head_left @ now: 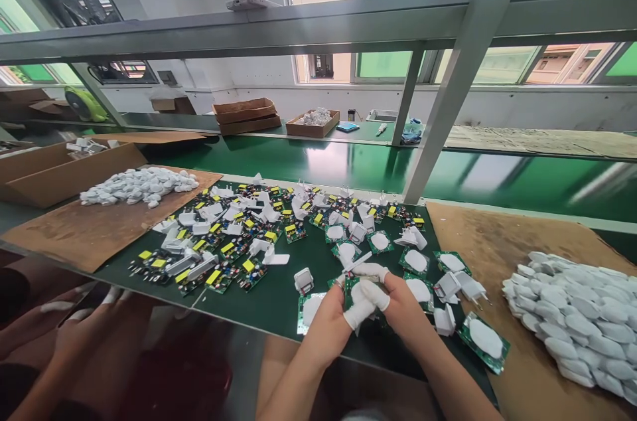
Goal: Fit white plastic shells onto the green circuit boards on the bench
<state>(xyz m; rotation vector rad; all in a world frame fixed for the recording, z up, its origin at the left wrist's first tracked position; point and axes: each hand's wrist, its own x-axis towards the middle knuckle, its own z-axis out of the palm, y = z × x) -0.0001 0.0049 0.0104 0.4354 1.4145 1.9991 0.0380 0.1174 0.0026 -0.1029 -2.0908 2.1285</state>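
Close to the bench's front edge, my left hand and my right hand meet around a small green circuit board with a white pad on it. White covers sit on several of my fingers, and both hands are closed, partly hiding the board. Around them lie more green boards with white oval pads, such as one board at the right and another partly behind my left hand. White plug housings lie among these boards. A white housing rests left of my hands.
Boards with yellow parts and white housings spread over the green mat. White pads are heaped at the right and left on brown cardboard. A slanted metal post rises behind. At far left are another person's hands.
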